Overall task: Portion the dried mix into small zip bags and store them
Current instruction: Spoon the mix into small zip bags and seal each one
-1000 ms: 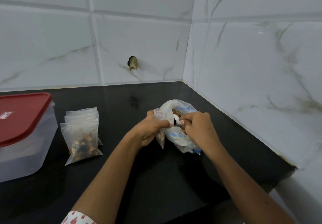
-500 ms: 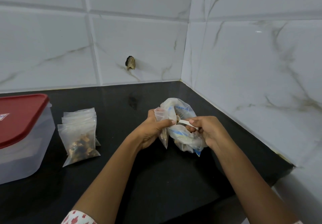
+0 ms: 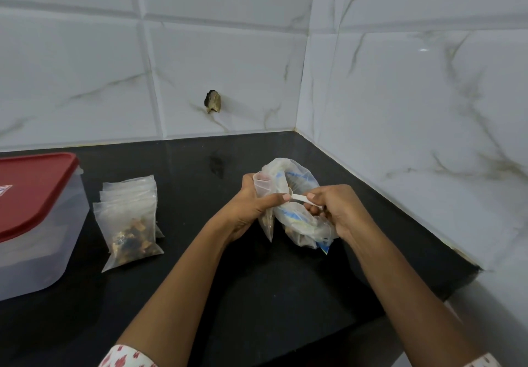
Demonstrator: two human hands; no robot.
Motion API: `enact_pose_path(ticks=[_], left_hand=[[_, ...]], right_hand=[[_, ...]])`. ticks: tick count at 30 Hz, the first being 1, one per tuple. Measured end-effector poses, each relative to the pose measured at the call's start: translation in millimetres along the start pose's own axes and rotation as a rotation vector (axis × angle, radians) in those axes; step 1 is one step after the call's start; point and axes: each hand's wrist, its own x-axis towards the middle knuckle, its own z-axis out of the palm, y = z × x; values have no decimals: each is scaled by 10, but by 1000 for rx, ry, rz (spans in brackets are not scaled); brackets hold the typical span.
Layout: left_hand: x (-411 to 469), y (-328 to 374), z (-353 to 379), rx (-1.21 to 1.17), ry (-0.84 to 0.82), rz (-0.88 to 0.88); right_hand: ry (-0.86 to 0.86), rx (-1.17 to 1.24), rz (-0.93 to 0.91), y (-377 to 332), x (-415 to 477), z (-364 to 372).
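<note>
Both hands are up at centre table, right on the job. The left hand (image 3: 251, 209) has its grip clamped on a small zip bag (image 3: 263, 187), fingers curled round it and the mouth held upward. Just at its three o'clock, touching it, sits the big crumpled bag of dried mix (image 3: 297, 219) on the black table (image 3: 257, 281). The right hand (image 3: 335, 209) has its grip pinched together on the handle of a white spoon (image 3: 300, 197), the bowl end pointing to nine o'clock at the big bag's mouth. Well apart at nine o'clock lies a stack of small zip bags (image 3: 130, 218), the top one holding brown mix. Farther out at nine o'clock stands a clear container (image 3: 37, 246) with a red lid (image 3: 31, 189) on.
</note>
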Motion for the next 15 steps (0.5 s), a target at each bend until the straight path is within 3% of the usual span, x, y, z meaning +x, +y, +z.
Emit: enact_pose_path(ticks=[5, 10, 15], left_hand=[[14, -6, -42, 32, 11, -19], [48, 13, -103, 193, 66, -32], [-4, 130, -98, 487, 185, 136]], right_hand=[[-52, 206, 60, -5, 27, -67], [-39, 261, 58, -10, 17, -143], [-27, 256, 13, -50, -34, -250]])
